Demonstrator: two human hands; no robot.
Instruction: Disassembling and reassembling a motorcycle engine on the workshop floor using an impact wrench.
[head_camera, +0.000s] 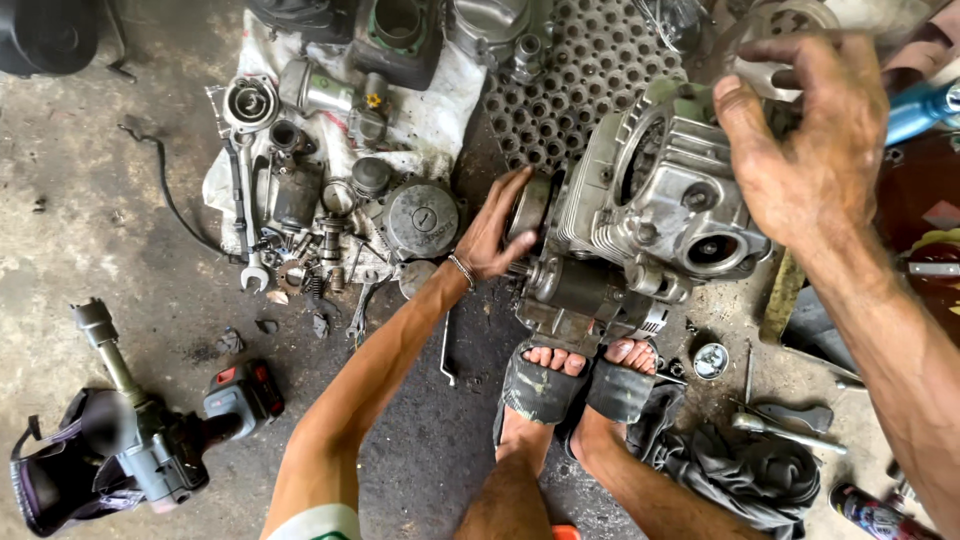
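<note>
Engine (650, 215) (bare metal, finned) stands on floor (430, 440); left hand (495, 230) presses flat against its side cover, right hand (800, 140) grips its top.

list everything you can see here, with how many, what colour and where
engine: one, silver-grey, centre right, propped above the feet
round cover: one, dark grey, on the white cloth
white cloth: one, dirty, upper centre, covered with small metal parts
wrench: one, silver, left edge of the cloth
power tool: one, grey and black, lower left
perforated plate: one, grey, top centre
dark rag: one, lower right
sandals: two, grey, bottom centre
left hand: on the engine's left end
right hand: on the engine's top right
</note>
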